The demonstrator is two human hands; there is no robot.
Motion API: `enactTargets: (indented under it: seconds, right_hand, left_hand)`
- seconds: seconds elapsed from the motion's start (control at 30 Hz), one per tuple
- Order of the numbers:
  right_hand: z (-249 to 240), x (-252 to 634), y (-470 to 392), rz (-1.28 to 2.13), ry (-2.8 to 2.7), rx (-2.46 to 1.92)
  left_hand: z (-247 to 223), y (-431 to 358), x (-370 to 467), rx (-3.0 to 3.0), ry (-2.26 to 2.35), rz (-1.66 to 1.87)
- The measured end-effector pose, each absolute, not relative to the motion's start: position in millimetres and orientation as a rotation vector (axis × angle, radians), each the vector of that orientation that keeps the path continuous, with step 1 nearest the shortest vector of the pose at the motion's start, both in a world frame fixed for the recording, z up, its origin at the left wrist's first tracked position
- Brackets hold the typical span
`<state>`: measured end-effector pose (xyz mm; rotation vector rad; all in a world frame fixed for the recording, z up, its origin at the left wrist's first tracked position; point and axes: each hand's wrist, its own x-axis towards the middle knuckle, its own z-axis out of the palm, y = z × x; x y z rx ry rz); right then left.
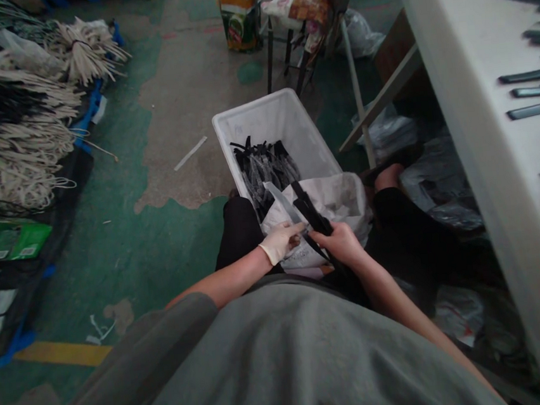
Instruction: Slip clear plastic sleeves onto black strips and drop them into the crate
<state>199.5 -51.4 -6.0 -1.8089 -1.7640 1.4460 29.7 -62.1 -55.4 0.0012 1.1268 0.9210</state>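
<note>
Your right hand (343,241) is holding a bundle of black strips (313,214) in a narrow grip, fingers wrapping around its lower part. Your left hand (281,243), wearing a pale glove, is reaching in from the side — its fingertips are meeting the bundle near the lower end of a pale strip (283,202), but you cannot tell whether that grip is closing on anything. The bundle is hovering above a white sack (346,196), which is covering the near end of the white bin (268,108). Inside the bin, more black and grey strips (266,164) are lying in a loose heap, nearer its left edge than its far right corner. To your right, black pieces (532,75) are lying on the white bench (455,38), set in from its left edge — and on the floor to your left, cream cords (17,150) are lying in piles.
</note>
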Motion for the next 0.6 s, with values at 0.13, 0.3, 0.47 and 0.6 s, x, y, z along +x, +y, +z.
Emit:
enactTargets:
  seconds: [0.13, 0.3, 0.47, 0.6]
  right_hand:
    - [-5, 201, -52, 1.421, -1.852, -1.8]
    - [0, 206, -69, 1.31, -2.052, -1.887]
    - [-3, 197, -53, 1.321, -1.916, -1.816]
    - [2, 206, -53, 1.45, -1.908, -1.836]
  left_hand:
    - [-53, -58, 27, 0.016, 1.157, 0.944]
    - [-54, -60, 20, 0.016, 1.159, 0.962]
    - [-59, -68, 39, 0.078, 1.129, 0.856]
    - [-56, -56, 26, 0.054, 1.155, 0.974]
